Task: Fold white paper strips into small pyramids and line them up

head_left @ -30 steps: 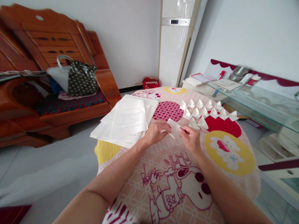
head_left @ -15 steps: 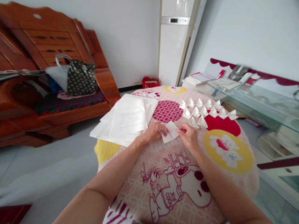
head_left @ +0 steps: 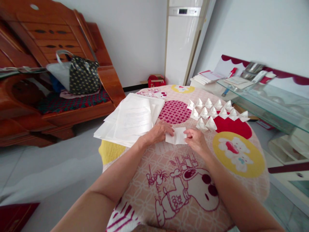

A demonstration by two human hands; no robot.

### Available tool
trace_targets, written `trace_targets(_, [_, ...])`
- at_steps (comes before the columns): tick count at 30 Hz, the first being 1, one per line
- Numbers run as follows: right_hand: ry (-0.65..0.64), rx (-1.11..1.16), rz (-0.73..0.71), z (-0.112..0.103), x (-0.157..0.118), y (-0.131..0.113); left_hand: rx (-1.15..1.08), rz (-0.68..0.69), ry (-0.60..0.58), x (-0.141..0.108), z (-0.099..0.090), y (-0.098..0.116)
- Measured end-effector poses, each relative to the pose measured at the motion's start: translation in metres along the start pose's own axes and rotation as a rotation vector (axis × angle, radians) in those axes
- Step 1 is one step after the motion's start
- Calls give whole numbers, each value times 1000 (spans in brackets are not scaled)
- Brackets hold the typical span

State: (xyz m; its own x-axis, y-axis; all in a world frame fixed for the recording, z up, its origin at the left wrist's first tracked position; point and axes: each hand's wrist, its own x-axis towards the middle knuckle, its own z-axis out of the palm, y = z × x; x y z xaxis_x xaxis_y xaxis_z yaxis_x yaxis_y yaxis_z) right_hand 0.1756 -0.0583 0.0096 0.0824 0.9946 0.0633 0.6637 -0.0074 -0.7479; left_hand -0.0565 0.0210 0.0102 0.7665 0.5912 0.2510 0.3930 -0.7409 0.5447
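Observation:
A small white sheet of paper with a crease down it lies between my hands, low over the table. My left hand grips its left edge between thumb and fingers. At the right edge, my right hand pinches the same sheet. Beyond my right hand stand several folded white paper shapes with pointed tops, arranged in rows. To the left of my left hand is a loose stack of white paper, its top sheet printed with lines of text.
A patterned cloth covers the round table. At the right stands a glass-topped cabinet holding metal bowls and papers. A wooden bench with a dark patterned bag is at the left. A tall white appliance stands behind.
The small sheet has turned from a slanted position to lie nearly square to me, still held by both hands. The camera view has shifted slightly.

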Motion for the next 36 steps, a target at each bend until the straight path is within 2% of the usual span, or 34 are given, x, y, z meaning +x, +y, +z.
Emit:
trace_targets(4, [-58, -177, -49, -5, -6, 0, 43, 82, -32, -2, 2, -2])
trace_targets(8, [19, -483, -140, -4, -14, -8, 62, 70, -56, -1, 5, -1])
trace_targets(10, [3, -556, -217, -3, -18, -16, 61, 88, -71, 0, 5, 2])
trace_targets(13, [-98, -500, -333, -2, -24, -29, 73, 124, -68, 1, 3, 6])
trace_targets(16, [-138, -493, -405, -2, -25, -33, 113, 129, -38, 3, 2, 10])
trace_targets(22, [-145, -537, -427, -1, -20, -26, 141, 143, -18, 7, 10, 9])
trace_targets(26, [-199, -520, -446, 0, -16, -21, 112, 152, -76, 7, 12, 8])
trace_targets(32, [-296, -513, -491, -4, -16, -21, -89, 92, -152, 1, 2, 9])
trace_targets(36, [-376, -527, -495, -7, -17, -21, -266, 21, -134, -1, -5, -2])
